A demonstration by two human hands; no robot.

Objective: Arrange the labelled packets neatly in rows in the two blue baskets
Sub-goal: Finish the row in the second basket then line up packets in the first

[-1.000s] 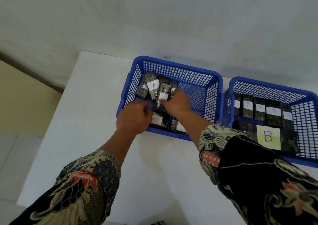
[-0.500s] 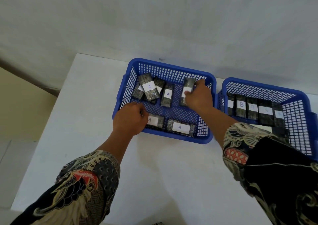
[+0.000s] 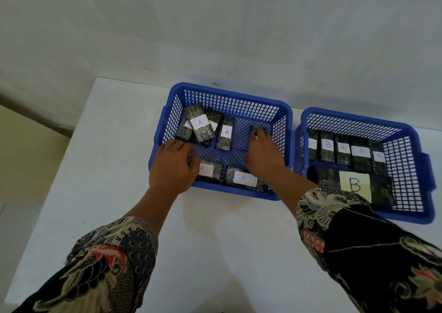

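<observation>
Two blue baskets stand side by side on a white table. The left basket (image 3: 227, 95) holds several dark packets with white "A" labels: a loose pile at its back left (image 3: 200, 126), one upright packet (image 3: 225, 133), and two lying along the front (image 3: 242, 177). My right hand (image 3: 263, 154) lies over a packet (image 3: 255, 129) at the basket's right side, fingers on it. My left hand (image 3: 173, 166) rests at the front-left corner, touching the front packet (image 3: 209, 169). The right basket (image 3: 358, 119) holds a tidy row of "B" packets (image 3: 327, 148) and a yellow "B" card (image 3: 355, 184).
The white table (image 3: 95, 169) ends at the left and near edges, with floor beyond on the left. A grey wall rises right behind the baskets. My patterned sleeves cover the near table and the right basket's front-left corner.
My right hand carried a packet from the basket's middle to its right side and now presses down over it, drawn slightly nearer. My left hand has stayed at the front-left corner.
</observation>
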